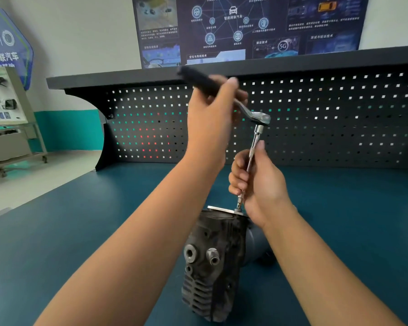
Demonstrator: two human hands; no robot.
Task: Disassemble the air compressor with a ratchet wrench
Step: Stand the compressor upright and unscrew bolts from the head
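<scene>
The air compressor [212, 262], a dark ribbed metal body with two ports on its near face, stands on the blue bench. A grey motor cylinder [254, 243] shows behind it. The ratchet wrench [259, 117] carries a long chrome extension bar [252, 151] that runs down to a bolt on the compressor's silver top plate [222, 210]. My left hand [212, 118] grips the wrench's black handle, which is blurred. My right hand [257, 182] holds the extension bar just above the plate.
A dark pegboard back panel [339, 118] with a shelf on top rises behind the blue bench top [80, 231]. A poster hangs on the wall above. A display cart [7, 118] stands on the floor at far left.
</scene>
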